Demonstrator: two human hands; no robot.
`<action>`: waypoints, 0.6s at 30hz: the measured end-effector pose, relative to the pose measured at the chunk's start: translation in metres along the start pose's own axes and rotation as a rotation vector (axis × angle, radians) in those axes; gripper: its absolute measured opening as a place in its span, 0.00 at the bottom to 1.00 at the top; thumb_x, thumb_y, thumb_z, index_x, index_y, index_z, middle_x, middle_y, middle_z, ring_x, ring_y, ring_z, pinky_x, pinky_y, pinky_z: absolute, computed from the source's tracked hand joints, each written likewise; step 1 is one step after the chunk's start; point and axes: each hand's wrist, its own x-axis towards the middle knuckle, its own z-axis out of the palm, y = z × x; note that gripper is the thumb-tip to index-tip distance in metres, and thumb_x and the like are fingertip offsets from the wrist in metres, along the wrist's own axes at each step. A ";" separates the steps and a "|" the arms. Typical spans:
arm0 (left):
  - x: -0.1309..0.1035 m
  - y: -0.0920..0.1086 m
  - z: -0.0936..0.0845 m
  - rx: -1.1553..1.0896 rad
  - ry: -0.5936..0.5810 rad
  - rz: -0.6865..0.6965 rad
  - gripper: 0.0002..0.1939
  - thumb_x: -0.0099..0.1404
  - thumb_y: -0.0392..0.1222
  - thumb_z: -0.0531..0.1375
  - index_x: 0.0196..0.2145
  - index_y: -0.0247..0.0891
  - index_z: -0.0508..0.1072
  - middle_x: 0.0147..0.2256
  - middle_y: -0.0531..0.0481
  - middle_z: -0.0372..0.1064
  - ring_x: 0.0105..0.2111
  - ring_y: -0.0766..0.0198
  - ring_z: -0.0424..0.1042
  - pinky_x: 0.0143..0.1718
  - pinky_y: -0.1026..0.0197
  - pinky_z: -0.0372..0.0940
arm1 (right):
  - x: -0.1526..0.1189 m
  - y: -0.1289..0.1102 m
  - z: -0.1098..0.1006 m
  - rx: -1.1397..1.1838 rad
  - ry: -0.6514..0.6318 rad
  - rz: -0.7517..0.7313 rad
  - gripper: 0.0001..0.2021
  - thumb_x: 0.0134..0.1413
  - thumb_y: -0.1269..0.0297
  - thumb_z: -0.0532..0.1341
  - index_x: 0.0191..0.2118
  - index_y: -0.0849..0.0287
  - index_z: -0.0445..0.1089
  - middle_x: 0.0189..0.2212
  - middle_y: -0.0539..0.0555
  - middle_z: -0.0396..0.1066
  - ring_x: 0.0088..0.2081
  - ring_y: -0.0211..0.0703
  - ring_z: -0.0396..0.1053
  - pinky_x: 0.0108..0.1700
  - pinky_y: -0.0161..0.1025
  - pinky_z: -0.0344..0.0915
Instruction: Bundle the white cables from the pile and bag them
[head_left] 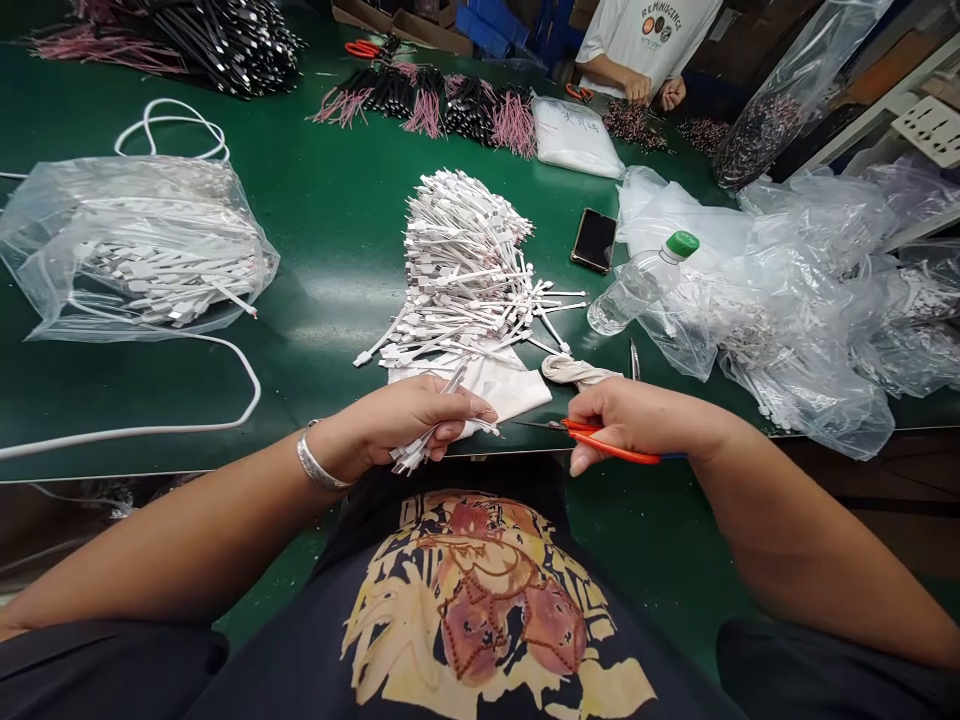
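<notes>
My left hand (420, 420) is closed around a small bundle of short white cables (415, 452), whose ends stick out above and below the fingers. Just to the right, my right hand (619, 420) grips red-handled scissors (615, 446), with the blades pointing left toward the bundle. A gap separates the scissors' tip from the left hand. Beyond both hands lies a large pile of white cables (465, 260) on the green table (322, 290). A white cloth (517, 392) is partly under the pile's near edge. Beside it is a rolled beige cloth (574, 371).
At left lies a plastic bag of white cables (150, 240) and a white cord (247, 400). A phone (594, 240), a bottle (634, 290) and plastic bags (795, 310) are at right. Black and pink cable bundles (450, 105) lie farther back, near another person's hands (651, 90).
</notes>
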 end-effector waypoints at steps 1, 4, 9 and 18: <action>0.000 -0.001 -0.001 -0.009 0.001 0.001 0.17 0.56 0.48 0.61 0.38 0.33 0.77 0.14 0.59 0.52 0.14 0.71 0.57 0.18 0.66 0.54 | -0.007 0.006 -0.002 -0.011 0.036 0.008 0.24 0.37 0.40 0.65 0.24 0.59 0.64 0.21 0.46 0.59 0.25 0.36 0.56 0.26 0.33 0.51; -0.001 -0.003 -0.003 -0.044 0.000 0.002 0.17 0.57 0.49 0.61 0.38 0.34 0.77 0.14 0.59 0.52 0.14 0.71 0.57 0.18 0.67 0.54 | -0.032 0.035 -0.007 -0.007 0.267 0.169 0.21 0.42 0.42 0.63 0.28 0.58 0.67 0.22 0.48 0.62 0.24 0.37 0.57 0.26 0.34 0.53; -0.001 -0.005 -0.004 -0.117 -0.021 0.012 0.18 0.58 0.50 0.60 0.39 0.34 0.76 0.14 0.59 0.51 0.15 0.72 0.54 0.19 0.67 0.55 | -0.056 0.100 -0.009 -0.165 0.633 0.467 0.14 0.53 0.53 0.56 0.32 0.58 0.71 0.23 0.56 0.70 0.24 0.42 0.62 0.26 0.38 0.53; -0.002 -0.006 0.002 -0.264 -0.019 0.141 0.20 0.63 0.49 0.58 0.49 0.36 0.67 0.17 0.59 0.51 0.17 0.73 0.51 0.21 0.68 0.55 | -0.039 0.139 -0.005 -0.271 0.852 0.662 0.20 0.50 0.50 0.58 0.33 0.65 0.76 0.25 0.65 0.72 0.24 0.46 0.64 0.27 0.42 0.53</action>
